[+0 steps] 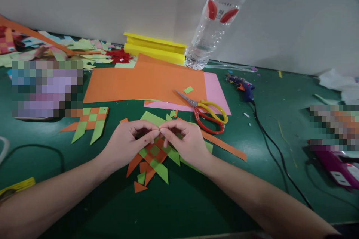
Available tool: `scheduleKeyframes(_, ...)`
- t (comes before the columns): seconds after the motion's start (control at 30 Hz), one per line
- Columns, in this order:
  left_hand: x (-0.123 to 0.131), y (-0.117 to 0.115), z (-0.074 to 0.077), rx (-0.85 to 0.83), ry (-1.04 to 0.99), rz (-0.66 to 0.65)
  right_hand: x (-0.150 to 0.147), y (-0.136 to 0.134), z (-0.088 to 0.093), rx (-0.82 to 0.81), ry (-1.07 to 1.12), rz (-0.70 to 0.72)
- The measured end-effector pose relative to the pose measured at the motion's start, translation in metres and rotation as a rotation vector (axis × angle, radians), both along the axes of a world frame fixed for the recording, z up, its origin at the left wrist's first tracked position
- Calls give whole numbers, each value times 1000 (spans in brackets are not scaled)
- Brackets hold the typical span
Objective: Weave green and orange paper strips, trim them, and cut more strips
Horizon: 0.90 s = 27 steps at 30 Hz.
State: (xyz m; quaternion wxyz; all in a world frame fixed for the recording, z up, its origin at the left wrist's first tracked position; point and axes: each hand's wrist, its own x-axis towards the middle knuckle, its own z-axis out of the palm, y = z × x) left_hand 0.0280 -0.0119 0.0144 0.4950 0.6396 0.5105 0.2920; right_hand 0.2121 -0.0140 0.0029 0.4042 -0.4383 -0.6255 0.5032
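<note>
My left hand and my right hand meet above the table, thumbs and forefingers pinched together tip to tip. Whatever lies between the fingertips is too small to make out. Directly beneath them is a woven orange and green paper piece with pointed strip ends, partly hidden by my hands. Small cut paper scraps, such as an orange triangle, lie around it. An orange paper strip extends from under my right hand. Beyond that hand rest scissors with red and yellow handles, blades pointing away to the left.
Orange sheets overlap a pink sheet behind my hands. Another woven paper piece lies left. A plastic bottle stands by the wall beside yellow folded paper. A glue gun trails its cord rightward. Paper scraps fill the back left.
</note>
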Motion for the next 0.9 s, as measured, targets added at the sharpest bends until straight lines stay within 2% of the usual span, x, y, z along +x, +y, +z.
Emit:
scheduleKeyframes(0.23, 1, 0, 1, 15, -1, 9, 1, 1, -1, -55, 91, 11)
scheduleKeyframes(0.9, -1, 0, -1, 30, 12, -6, 1, 0, 1, -40, 31, 25)
